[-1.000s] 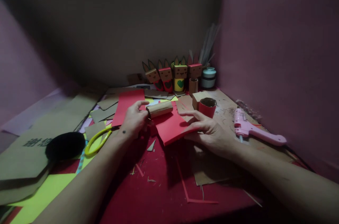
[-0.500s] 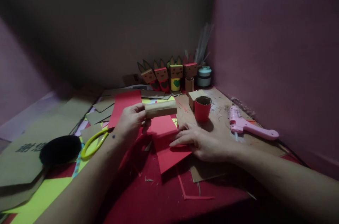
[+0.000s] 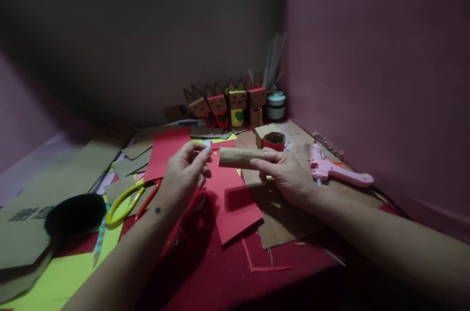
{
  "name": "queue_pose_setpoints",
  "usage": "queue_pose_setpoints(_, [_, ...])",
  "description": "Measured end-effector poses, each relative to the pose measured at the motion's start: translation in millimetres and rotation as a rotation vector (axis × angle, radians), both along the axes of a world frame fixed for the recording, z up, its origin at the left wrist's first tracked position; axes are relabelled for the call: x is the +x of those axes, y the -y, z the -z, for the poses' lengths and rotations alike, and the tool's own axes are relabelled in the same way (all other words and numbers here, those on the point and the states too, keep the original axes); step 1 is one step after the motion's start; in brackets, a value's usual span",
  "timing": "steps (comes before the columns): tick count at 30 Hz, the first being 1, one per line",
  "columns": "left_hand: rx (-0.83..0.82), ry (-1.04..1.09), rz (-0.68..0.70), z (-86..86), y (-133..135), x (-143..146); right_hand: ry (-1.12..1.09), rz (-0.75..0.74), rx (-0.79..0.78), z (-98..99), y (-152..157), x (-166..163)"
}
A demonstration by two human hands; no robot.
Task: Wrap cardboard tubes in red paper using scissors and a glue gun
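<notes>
A short brown cardboard tube [image 3: 238, 158] lies level in the air above the red paper, its right end gripped between the thumb and fingers of my right hand [image 3: 290, 174]. My left hand [image 3: 189, 166] hovers just off the tube's left end, fingers loosely bent and apart, nothing seen in them. Beneath the tube is a sheet of red paper [image 3: 233, 205], with a shadow across it. Another red sheet [image 3: 167, 149] lies behind my left hand. A red-wrapped cardboard cup [image 3: 274, 141] stands beyond my right hand, in front of a small cardboard box [image 3: 262, 133].
Several cardboard animal figures [image 3: 237, 100] line the back wall, beside a pale blue jar [image 3: 276, 105]. A pink glue gun [image 3: 340, 171] lies at right. Yellow-handled scissors [image 3: 123, 203], a pencil [image 3: 100, 240], a black oval object [image 3: 75, 215] and cardboard [image 3: 22, 237] are at left.
The cardboard tube has passed from my left hand to my right hand. My right hand has risen off the red paper. The view has shifted slightly.
</notes>
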State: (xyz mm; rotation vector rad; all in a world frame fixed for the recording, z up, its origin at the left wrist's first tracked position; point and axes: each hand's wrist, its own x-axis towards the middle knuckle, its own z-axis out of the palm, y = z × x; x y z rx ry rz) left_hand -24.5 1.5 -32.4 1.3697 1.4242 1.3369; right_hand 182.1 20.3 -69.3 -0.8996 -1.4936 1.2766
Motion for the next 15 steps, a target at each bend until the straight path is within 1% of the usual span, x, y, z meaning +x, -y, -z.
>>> queue_pose_setpoints(2, [0.055,-0.061,-0.010,-5.0,5,-5,-0.033,-0.015,0.006,1.9,-2,1])
queue_pose_setpoints(3, [0.052,-0.080,0.014,-6.4,7,-7,-0.054,-0.036,-0.002,3.1,-4,1])
queue_pose_setpoints(7, [0.000,-0.128,0.155,-2.9,12,-5,-0.158,-0.097,-0.063,7.0,-7,-1])
queue_pose_setpoints(10, [-0.046,-0.060,0.282,3.4,12,0,-0.200,-0.091,-0.042,5.1,-7,-4])
queue_pose_setpoints(12, [-0.060,-0.035,0.364,6.1,12,2,-0.156,-0.103,-0.017,0.3,-6,-5])
queue_pose_setpoints(13, [-0.045,-0.050,0.381,6.8,11,2,-0.107,-0.119,-0.008,-3.2,-5,-5])
queue_pose_setpoints(15, [0.025,-0.065,0.339,7.2,8,1,0.004,-0.138,-0.009,-11.8,-3,1])
